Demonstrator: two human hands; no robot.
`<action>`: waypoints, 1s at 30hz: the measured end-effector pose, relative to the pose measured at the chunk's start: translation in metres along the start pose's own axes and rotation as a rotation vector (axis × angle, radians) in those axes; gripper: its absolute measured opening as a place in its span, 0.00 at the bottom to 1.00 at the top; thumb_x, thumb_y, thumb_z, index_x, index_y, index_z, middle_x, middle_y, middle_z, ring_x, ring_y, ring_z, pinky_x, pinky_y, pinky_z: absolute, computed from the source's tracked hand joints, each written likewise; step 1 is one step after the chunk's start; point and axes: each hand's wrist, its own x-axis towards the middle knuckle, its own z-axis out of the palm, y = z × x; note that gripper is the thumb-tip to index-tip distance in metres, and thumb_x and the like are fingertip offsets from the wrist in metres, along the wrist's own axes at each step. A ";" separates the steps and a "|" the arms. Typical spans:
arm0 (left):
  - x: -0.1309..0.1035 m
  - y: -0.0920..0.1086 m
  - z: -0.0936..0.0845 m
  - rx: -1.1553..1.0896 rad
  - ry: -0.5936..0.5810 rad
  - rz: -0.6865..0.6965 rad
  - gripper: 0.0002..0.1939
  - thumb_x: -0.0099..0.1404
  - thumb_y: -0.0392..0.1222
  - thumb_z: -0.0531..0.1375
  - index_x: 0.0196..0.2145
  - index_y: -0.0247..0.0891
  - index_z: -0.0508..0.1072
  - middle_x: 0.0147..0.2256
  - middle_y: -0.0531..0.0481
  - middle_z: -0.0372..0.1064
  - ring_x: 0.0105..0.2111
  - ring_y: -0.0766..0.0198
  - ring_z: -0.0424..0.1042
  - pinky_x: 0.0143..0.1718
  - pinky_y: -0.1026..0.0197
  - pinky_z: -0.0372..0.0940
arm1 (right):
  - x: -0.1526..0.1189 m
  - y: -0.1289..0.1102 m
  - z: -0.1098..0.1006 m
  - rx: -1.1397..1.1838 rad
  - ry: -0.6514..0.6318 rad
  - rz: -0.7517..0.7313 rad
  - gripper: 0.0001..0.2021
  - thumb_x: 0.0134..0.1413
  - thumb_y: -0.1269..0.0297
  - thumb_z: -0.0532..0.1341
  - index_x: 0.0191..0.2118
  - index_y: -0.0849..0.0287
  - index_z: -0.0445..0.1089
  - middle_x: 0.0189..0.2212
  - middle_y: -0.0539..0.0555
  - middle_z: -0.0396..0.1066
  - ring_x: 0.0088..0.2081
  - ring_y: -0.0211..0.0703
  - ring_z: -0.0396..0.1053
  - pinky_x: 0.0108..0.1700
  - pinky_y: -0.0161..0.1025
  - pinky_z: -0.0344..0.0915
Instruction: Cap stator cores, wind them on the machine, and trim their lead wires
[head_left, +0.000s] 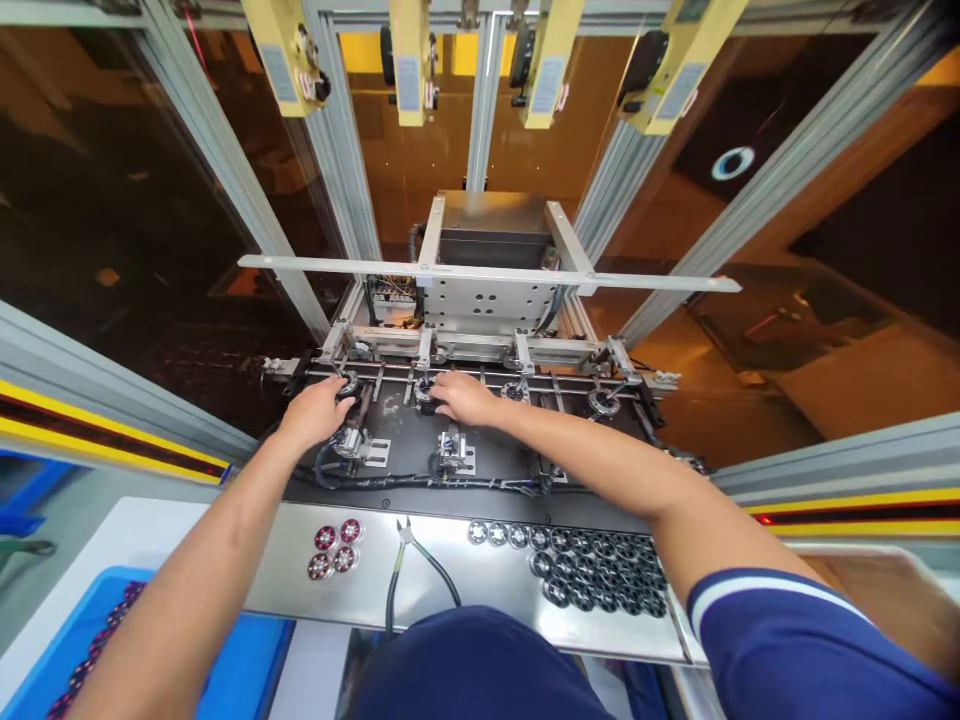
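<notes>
My left hand reaches to the left station of the machine, its thumb and fingers closed round a round slotted part that looks like a small motor stator. At the adjoining station my right hand grips a similar round part from its right side; the fingertips partly cover it. Two more such parts sit in their stations further right, a middle one and a far-right one. Small metal fixtures stand on the black plate in front of the left two stations.
Several black round parts lie in rows on the steel ledge. Red round parts and cutting pliers lie further left. A blue bin holds more red parts. A white crossbar spans above the stations; yellow light-curtain posts flank the opening.
</notes>
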 end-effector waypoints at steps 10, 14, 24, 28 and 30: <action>-0.011 0.096 0.036 -0.030 0.089 0.115 0.20 0.70 0.41 0.58 0.57 0.33 0.70 0.60 0.37 0.67 0.62 0.48 0.64 0.61 0.44 0.61 | 0.008 0.007 0.012 -0.026 0.058 0.060 0.13 0.64 0.59 0.62 0.49 0.62 0.70 0.51 0.57 0.69 0.52 0.49 0.69 0.54 0.53 0.68; 0.005 0.103 0.055 -0.049 0.108 0.113 0.20 0.71 0.42 0.59 0.59 0.36 0.67 0.60 0.38 0.65 0.60 0.48 0.65 0.58 0.39 0.64 | 0.010 0.002 0.012 0.044 0.029 0.075 0.12 0.63 0.60 0.63 0.47 0.62 0.71 0.51 0.57 0.70 0.53 0.50 0.68 0.56 0.54 0.66; 0.012 0.111 0.076 -0.079 0.062 0.210 0.23 0.70 0.35 0.55 0.62 0.31 0.64 0.66 0.35 0.58 0.67 0.44 0.55 0.63 0.45 0.61 | 0.034 0.020 0.011 0.345 -0.117 0.616 0.15 0.64 0.59 0.62 0.52 0.62 0.70 0.49 0.58 0.71 0.47 0.47 0.73 0.48 0.47 0.73; 0.013 0.115 0.077 -0.044 0.050 0.227 0.25 0.69 0.36 0.56 0.62 0.32 0.64 0.67 0.36 0.56 0.67 0.43 0.54 0.63 0.45 0.61 | 0.055 0.026 0.008 0.466 -0.171 0.794 0.16 0.64 0.59 0.63 0.52 0.63 0.69 0.49 0.58 0.71 0.46 0.47 0.73 0.47 0.47 0.74; 0.013 0.114 0.075 -0.025 0.040 0.233 0.26 0.68 0.36 0.56 0.63 0.32 0.64 0.67 0.36 0.56 0.68 0.43 0.54 0.62 0.45 0.61 | 0.059 0.028 0.005 0.506 -0.142 0.850 0.17 0.64 0.59 0.63 0.53 0.63 0.69 0.50 0.59 0.71 0.48 0.47 0.73 0.48 0.48 0.73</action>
